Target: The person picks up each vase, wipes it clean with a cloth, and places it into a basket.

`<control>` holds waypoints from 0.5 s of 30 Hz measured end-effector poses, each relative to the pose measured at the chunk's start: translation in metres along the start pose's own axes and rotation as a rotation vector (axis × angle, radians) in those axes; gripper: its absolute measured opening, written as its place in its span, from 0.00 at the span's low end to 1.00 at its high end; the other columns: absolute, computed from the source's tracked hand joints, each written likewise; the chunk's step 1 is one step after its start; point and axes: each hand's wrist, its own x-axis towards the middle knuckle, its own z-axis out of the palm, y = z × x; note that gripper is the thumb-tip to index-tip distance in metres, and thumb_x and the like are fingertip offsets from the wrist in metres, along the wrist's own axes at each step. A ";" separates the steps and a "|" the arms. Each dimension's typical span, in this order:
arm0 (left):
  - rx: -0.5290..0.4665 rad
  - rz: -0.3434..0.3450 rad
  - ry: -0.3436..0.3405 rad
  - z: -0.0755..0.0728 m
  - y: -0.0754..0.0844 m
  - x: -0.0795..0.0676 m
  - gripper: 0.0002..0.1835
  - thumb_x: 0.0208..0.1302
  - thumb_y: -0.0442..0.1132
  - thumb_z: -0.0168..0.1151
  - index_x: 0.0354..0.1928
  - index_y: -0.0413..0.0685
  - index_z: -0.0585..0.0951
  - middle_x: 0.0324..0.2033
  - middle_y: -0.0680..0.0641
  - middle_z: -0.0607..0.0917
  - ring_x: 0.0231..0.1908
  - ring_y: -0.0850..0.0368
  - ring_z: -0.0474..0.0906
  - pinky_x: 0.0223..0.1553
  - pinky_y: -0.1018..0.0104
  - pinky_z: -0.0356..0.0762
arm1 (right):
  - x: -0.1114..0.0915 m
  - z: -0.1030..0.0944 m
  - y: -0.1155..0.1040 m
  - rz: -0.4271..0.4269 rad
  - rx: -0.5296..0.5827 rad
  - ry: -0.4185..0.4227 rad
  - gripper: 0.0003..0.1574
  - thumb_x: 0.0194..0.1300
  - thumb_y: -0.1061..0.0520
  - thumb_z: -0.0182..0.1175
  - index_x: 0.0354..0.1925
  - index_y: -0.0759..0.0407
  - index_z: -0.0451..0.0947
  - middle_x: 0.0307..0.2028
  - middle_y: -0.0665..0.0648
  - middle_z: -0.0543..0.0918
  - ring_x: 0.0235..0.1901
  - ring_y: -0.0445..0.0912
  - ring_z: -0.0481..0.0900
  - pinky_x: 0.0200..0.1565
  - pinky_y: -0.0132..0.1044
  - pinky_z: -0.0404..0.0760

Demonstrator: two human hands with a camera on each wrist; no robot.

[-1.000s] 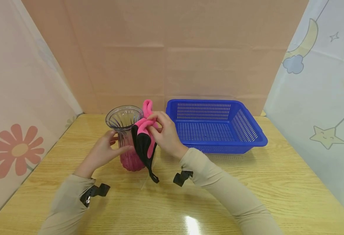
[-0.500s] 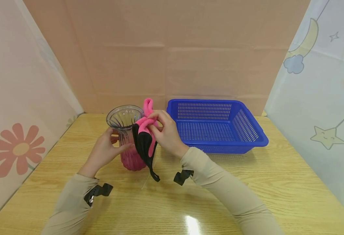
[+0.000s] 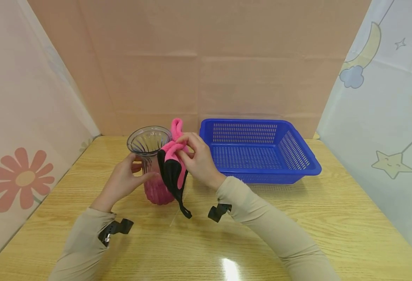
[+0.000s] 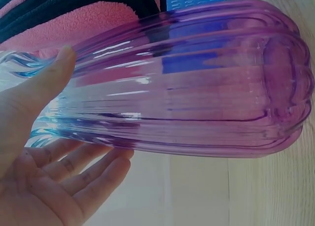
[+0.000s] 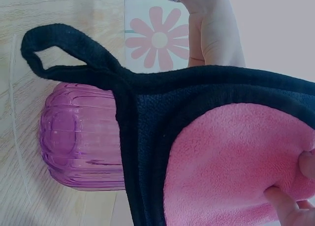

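A fluted glass vase (image 3: 158, 193), clear at the flared rim and pink-purple toward its base, stands upright on the table. My left hand (image 3: 118, 185) holds its narrower upper part, thumb on the near side and fingers around the other, as the left wrist view shows. A pink fleecy cleaning cloth (image 5: 221, 157) with black edging hangs bunched against the vase's right side. My right hand (image 3: 200, 162) pinches its pink part between thumb and fingers near the rim. The black loop (image 5: 64, 48) at the cloth's corner dangles down. The cloth covers part of the vase in the head view.
To the right of the vase, toward the back wall, sits a blue plastic basket (image 3: 258, 171) with slotted sides. A wooden table (image 3: 191, 249) bears both. Patterned cloth walls close in the left and right sides, with a plain peach one behind.
Both hands stay nearly in place. The cloth and the left hand shift very slightly to the right and back, while the vase keeps almost the same position.
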 end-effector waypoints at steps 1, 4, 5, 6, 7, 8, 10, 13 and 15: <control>-0.002 0.001 -0.004 0.000 0.000 0.000 0.39 0.55 0.49 0.68 0.62 0.36 0.63 0.54 0.32 0.74 0.53 0.31 0.75 0.49 0.45 0.79 | 0.000 0.000 0.000 0.000 -0.001 -0.001 0.10 0.59 0.71 0.58 0.41 0.68 0.72 0.50 0.66 0.73 0.53 0.56 0.78 0.43 0.34 0.84; -0.007 0.007 -0.018 -0.002 -0.002 0.000 0.38 0.55 0.47 0.67 0.62 0.36 0.62 0.55 0.31 0.74 0.53 0.31 0.75 0.50 0.45 0.79 | -0.001 0.000 0.000 -0.002 -0.008 -0.006 0.09 0.59 0.71 0.58 0.40 0.68 0.72 0.50 0.66 0.73 0.52 0.56 0.78 0.43 0.34 0.84; -0.009 0.010 -0.023 -0.002 -0.002 0.000 0.38 0.55 0.47 0.67 0.62 0.36 0.62 0.55 0.31 0.74 0.54 0.31 0.75 0.50 0.45 0.78 | -0.001 0.000 0.000 -0.002 -0.010 -0.008 0.09 0.59 0.70 0.58 0.40 0.67 0.72 0.50 0.66 0.73 0.51 0.56 0.78 0.43 0.34 0.84; -0.012 0.014 -0.028 -0.002 -0.003 0.000 0.38 0.56 0.46 0.67 0.63 0.37 0.62 0.55 0.31 0.74 0.54 0.32 0.75 0.50 0.46 0.78 | -0.001 0.000 0.000 -0.002 -0.014 -0.009 0.09 0.59 0.70 0.58 0.40 0.67 0.72 0.49 0.66 0.73 0.51 0.56 0.78 0.43 0.34 0.84; -0.015 0.021 -0.029 -0.003 -0.003 0.000 0.38 0.56 0.45 0.67 0.63 0.36 0.62 0.56 0.31 0.74 0.54 0.32 0.75 0.51 0.46 0.78 | -0.001 0.000 0.000 -0.002 -0.016 -0.011 0.09 0.59 0.70 0.59 0.40 0.67 0.72 0.50 0.66 0.73 0.51 0.56 0.78 0.43 0.34 0.84; -0.019 0.029 -0.033 -0.003 -0.004 0.001 0.39 0.56 0.45 0.67 0.64 0.37 0.61 0.56 0.30 0.73 0.54 0.32 0.75 0.51 0.45 0.78 | -0.002 0.000 0.001 -0.001 -0.017 -0.013 0.09 0.59 0.70 0.59 0.40 0.67 0.72 0.50 0.66 0.73 0.51 0.56 0.78 0.43 0.34 0.84; -0.025 0.049 -0.039 -0.003 -0.005 0.002 0.39 0.56 0.44 0.67 0.65 0.38 0.60 0.58 0.30 0.72 0.55 0.32 0.74 0.52 0.45 0.77 | -0.002 0.000 0.001 0.000 -0.018 -0.017 0.10 0.59 0.70 0.58 0.40 0.67 0.72 0.50 0.65 0.73 0.51 0.56 0.78 0.43 0.34 0.84; -0.030 0.071 -0.046 -0.003 -0.006 0.003 0.40 0.55 0.42 0.68 0.67 0.39 0.59 0.59 0.31 0.71 0.55 0.32 0.73 0.53 0.45 0.76 | -0.003 0.001 0.002 0.002 -0.013 -0.021 0.09 0.59 0.71 0.58 0.40 0.67 0.72 0.49 0.65 0.73 0.51 0.56 0.78 0.43 0.34 0.84; -0.032 0.078 -0.053 -0.003 -0.006 0.004 0.41 0.55 0.42 0.68 0.67 0.40 0.58 0.60 0.31 0.70 0.56 0.32 0.73 0.54 0.45 0.75 | -0.003 0.002 0.003 0.002 -0.012 -0.023 0.09 0.59 0.71 0.58 0.40 0.67 0.72 0.48 0.65 0.73 0.51 0.56 0.78 0.43 0.34 0.84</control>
